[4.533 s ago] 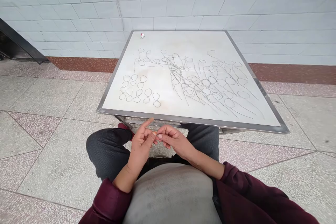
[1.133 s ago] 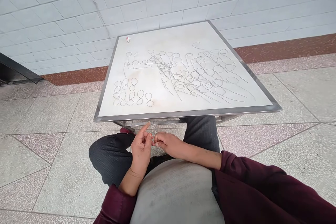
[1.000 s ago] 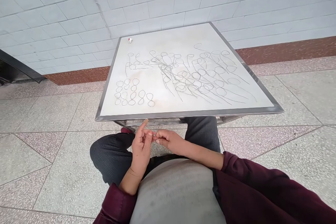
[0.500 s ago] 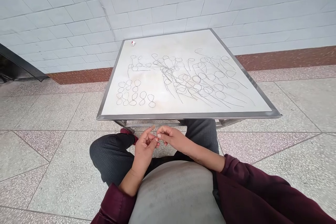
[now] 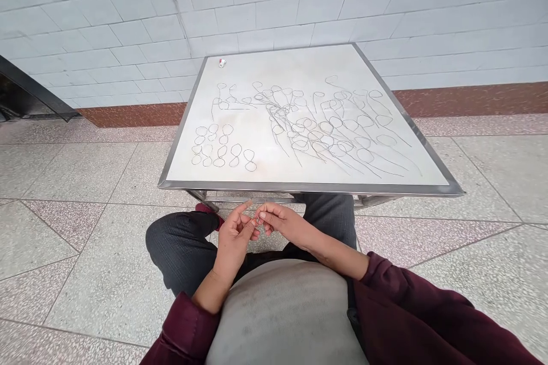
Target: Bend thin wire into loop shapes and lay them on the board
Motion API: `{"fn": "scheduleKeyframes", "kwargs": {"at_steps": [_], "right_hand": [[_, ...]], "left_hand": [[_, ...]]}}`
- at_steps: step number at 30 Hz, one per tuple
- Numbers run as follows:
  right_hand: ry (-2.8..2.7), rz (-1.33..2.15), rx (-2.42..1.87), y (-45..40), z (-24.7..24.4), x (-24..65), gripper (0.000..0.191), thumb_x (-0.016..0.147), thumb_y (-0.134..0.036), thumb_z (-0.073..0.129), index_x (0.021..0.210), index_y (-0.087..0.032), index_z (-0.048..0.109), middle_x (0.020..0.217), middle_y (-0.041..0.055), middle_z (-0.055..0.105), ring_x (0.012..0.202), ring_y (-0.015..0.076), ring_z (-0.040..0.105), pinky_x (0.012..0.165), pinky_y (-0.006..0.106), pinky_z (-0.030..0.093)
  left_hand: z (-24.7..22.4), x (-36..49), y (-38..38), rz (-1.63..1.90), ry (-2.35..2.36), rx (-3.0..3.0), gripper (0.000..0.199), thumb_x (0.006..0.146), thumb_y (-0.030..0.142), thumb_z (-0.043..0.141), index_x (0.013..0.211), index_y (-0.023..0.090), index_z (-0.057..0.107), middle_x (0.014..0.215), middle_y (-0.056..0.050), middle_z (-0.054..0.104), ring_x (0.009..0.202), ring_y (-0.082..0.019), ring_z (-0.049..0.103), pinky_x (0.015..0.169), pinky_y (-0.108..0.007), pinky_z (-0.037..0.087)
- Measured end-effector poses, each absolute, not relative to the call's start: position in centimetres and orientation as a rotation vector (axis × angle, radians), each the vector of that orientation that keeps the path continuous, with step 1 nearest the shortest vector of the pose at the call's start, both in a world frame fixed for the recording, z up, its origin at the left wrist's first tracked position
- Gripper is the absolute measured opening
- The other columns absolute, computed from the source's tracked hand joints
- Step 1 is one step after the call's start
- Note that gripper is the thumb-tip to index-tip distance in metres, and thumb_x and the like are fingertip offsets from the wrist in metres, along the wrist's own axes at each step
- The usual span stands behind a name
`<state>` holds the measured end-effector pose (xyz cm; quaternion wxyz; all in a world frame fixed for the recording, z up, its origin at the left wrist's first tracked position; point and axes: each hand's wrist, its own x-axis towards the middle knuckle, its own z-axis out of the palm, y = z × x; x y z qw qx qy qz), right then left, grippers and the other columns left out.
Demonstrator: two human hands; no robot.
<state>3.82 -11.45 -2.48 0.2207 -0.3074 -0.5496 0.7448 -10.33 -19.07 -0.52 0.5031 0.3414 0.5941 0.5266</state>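
My left hand (image 5: 234, 238) and my right hand (image 5: 284, 222) meet fingertip to fingertip above my lap, just short of the table's near edge. Thumb and fingers of each are pinched together; whatever lies between them is too small to make out. On the white table (image 5: 265, 174) lie several thin dark wire pieces with looped ends (image 5: 365, 155), overlapping at the centre and right. Several figure-eight wire loops (image 5: 235, 155) stand apart in rows at the front left.
A small white and red object (image 5: 222, 63) sits at the table's back left corner. The table has a metal rim (image 5: 308, 187). Behind it rises a tiled wall (image 5: 257, 14). My legs extend beneath the near edge.
The view has shifted slightly, so the table appears a little higher and further right. Both hands remain pinched together, with only slight finger movement.
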Motion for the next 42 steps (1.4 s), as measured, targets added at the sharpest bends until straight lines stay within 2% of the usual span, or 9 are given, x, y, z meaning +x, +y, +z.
{"fn": "scheduleKeyframes", "kwargs": {"at_steps": [4, 11, 21, 28, 31, 36, 39, 42], "right_hand": [[-1.559, 2.058, -0.876, -11.4, -2.1, 4.0, 0.038, 0.085, -0.055, 0.053, 0.092, -0.018, 0.059, 0.079, -0.0006, 0.054, 0.064, 0.0103, 0.051, 0.061, 0.026, 0.046], [-1.554, 2.065, -0.932, -11.3, -2.0, 4.0, 0.038, 0.083, -0.055, 0.057, 0.094, -0.019, 0.060, 0.079, -0.0015, 0.054, 0.062, 0.0092, 0.051, 0.061, 0.025, 0.046], [-1.421, 2.045, -0.990, -11.1, -1.5, 3.8, 0.035, 0.080, -0.053, 0.062, 0.083, -0.019, 0.057, 0.075, -0.0022, 0.056, 0.059, 0.0083, 0.049, 0.055, 0.023, 0.043], [-1.315, 1.999, -1.010, -9.4, -1.6, 3.7, 0.038, 0.076, -0.054, 0.064, 0.080, -0.017, 0.057, 0.071, -0.0025, 0.054, 0.055, 0.0074, 0.046, 0.049, 0.020, 0.040], [-1.316, 1.923, -1.051, -7.0, -1.1, 3.7, 0.036, 0.075, -0.051, 0.065, 0.078, -0.017, 0.057, 0.070, -0.0019, 0.054, 0.054, 0.0071, 0.045, 0.047, 0.020, 0.039], [-1.383, 1.707, -1.176, -0.9, 0.3, 2.7, 0.019, 0.080, -0.036, 0.061, 0.076, -0.017, 0.057, 0.072, -0.0004, 0.056, 0.057, 0.0079, 0.048, 0.046, 0.018, 0.040], [-1.402, 1.642, -1.222, 2.9, 1.0, 1.4, 0.012, 0.081, -0.028, 0.059, 0.075, -0.017, 0.058, 0.073, 0.0006, 0.058, 0.058, 0.0081, 0.049, 0.047, 0.017, 0.041], [-1.426, 1.616, -1.281, 6.5, 1.3, -0.3, 0.009, 0.082, -0.024, 0.060, 0.076, -0.017, 0.059, 0.077, 0.0025, 0.061, 0.059, 0.0081, 0.050, 0.048, 0.017, 0.044]], "left_hand": [[-0.5, -10.4, -19.1, 1.284, 1.430, 0.804, 0.051, 0.077, 0.030, 0.068, 0.125, 0.019, 0.056, 0.071, 0.004, 0.056, 0.061, -0.012, 0.060, 0.054, -0.024, 0.052], [-0.5, -10.6, -19.1, 1.287, 1.415, 0.806, 0.052, 0.077, 0.030, 0.068, 0.126, 0.018, 0.055, 0.074, 0.003, 0.058, 0.059, -0.011, 0.060, 0.056, -0.024, 0.052], [-0.6, -10.6, -19.1, 1.290, 1.419, 0.782, 0.051, 0.080, 0.036, 0.065, 0.128, 0.019, 0.054, 0.081, 0.000, 0.063, 0.061, -0.011, 0.060, 0.058, -0.026, 0.052], [-0.5, -11.0, -19.0, 1.349, 1.332, 0.727, 0.053, 0.083, 0.038, 0.063, 0.130, 0.019, 0.051, 0.096, -0.006, 0.066, 0.079, -0.015, 0.063, 0.069, -0.028, 0.052], [-1.1, -11.6, -18.7, 1.352, 1.351, 0.696, 0.053, 0.082, 0.040, 0.065, 0.128, 0.018, 0.053, 0.095, -0.006, 0.067, 0.078, -0.015, 0.062, 0.067, -0.026, 0.050], [-3.6, -13.3, -18.3, 1.337, 1.393, 0.687, 0.054, 0.076, 0.043, 0.069, 0.122, 0.016, 0.058, 0.084, -0.004, 0.066, 0.070, -0.013, 0.060, 0.061, -0.024, 0.048], [-7.0, -15.1, -18.6, 1.288, 1.450, 0.660, 0.059, 0.071, 0.048, 0.071, 0.118, 0.015, 0.059, 0.080, -0.004, 0.067, 0.068, -0.014, 0.059, 0.059, -0.024, 0.046], [-11.5, -17.0, -19.3, 1.249, 1.548, 0.548, 0.063, 0.060, 0.053, 0.075, 0.110, 0.017, 0.061, 0.075, -0.003, 0.067, 0.064, -0.014, 0.059, 0.056, -0.024, 0.044]]}}
